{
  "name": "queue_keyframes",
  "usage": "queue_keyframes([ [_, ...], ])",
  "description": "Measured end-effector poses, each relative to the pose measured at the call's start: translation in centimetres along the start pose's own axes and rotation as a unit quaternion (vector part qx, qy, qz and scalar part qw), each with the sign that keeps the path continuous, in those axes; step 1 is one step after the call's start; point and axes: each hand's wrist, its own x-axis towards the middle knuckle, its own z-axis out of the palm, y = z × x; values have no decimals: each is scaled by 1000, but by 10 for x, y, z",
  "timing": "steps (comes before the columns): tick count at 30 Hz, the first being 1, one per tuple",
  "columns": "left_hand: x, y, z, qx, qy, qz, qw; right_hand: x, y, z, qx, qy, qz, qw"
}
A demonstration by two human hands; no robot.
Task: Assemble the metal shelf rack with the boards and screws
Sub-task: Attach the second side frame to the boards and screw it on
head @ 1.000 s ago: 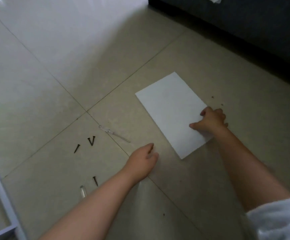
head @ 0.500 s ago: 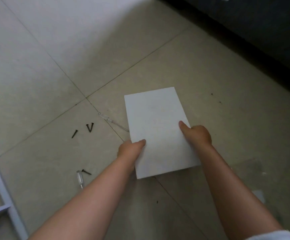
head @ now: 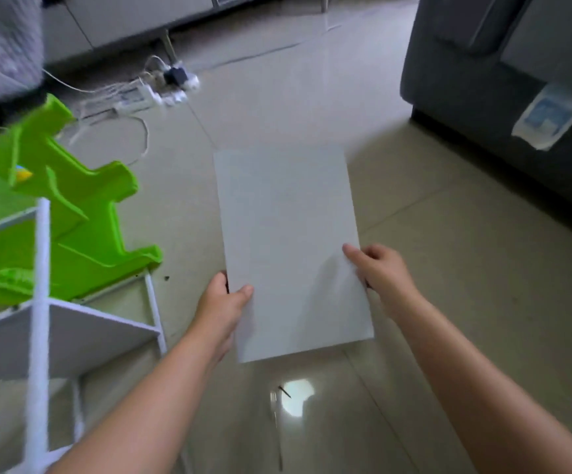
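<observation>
Taking the white metal shelf rack (head: 43, 336) at the far left as the landmark: one flat white shelf panel already sits in its frame, with a bare rail level above it, so the job looks partly done, with at least this next board and its screws left to fit. Behind the rack leans a bright green plastic step-shaped piece (head: 82, 213), and beyond that a white power strip with tangled cables (head: 130, 97) lies on the tiled floor.

To the right of the rack, the left hand (head: 224, 307) grips the near left edge of the flat white rectangular board (head: 288, 248), thumb on top, fingers underneath. The board is held above the floor, clear of the rack. The right hand (head: 378, 268) pinches its right edge likewise.

Below the board a small dark screw (head: 284, 391) lies on the tile. Farthest from the rack stands a dark grey sofa (head: 503, 83). Nothing appears to block the way from board to rack.
</observation>
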Motion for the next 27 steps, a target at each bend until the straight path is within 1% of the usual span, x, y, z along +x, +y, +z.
queue_keyframes([
  [2,-5,12,-27,-27,-10,14,999,3,-41,11,29,-27,-46,998],
  [4,-13,18,-49,-21,-21,25,999,3,-77,24,42,-63,-65,995],
  [6,-23,22,-69,12,-29,33,999,-3,-106,36,64,-96,-74,991],
  [9,-36,21,-92,90,-30,50,994,-23,-139,49,126,-122,-129,976],
  [10,-42,20,-98,112,-32,54,992,-29,-146,50,114,-128,-151,974],
  [12,-56,16,-111,150,-29,58,987,-44,-158,44,7,-177,-197,964],
  [13,-62,15,-117,172,-24,63,983,-53,-161,38,-75,-205,-219,951],
  [14,-67,14,-122,195,-18,73,978,-63,-165,33,-176,-231,-242,926],
  [15,-71,14,-127,223,-15,86,971,-73,-167,29,-292,-253,-256,886],
  [16,-76,15,-130,255,-17,104,961,-87,-167,29,-401,-269,-260,836],
  [17,-80,15,-133,288,-24,127,949,-100,-165,31,-483,-282,-261,787],
  [18,-84,15,-135,321,-39,155,933,-113,-162,33,-529,-289,-260,754],
  [19,-88,13,-136,351,-55,178,918,-126,-156,35,-545,-288,-258,744],
  [20,-93,12,-138,375,-64,190,905,-138,-151,37,-545,-284,-261,745],
  [22,-102,5,-142,409,-63,191,890,-161,-142,37,-547,-258,-299,738],
  [25,-121,-4,-151,464,-30,222,857,-196,-135,36,-577,-226,-368,693],
  [27,-138,-7,-160,512,-6,242,824,-218,-130,40,-605,-214,-382,665],
])
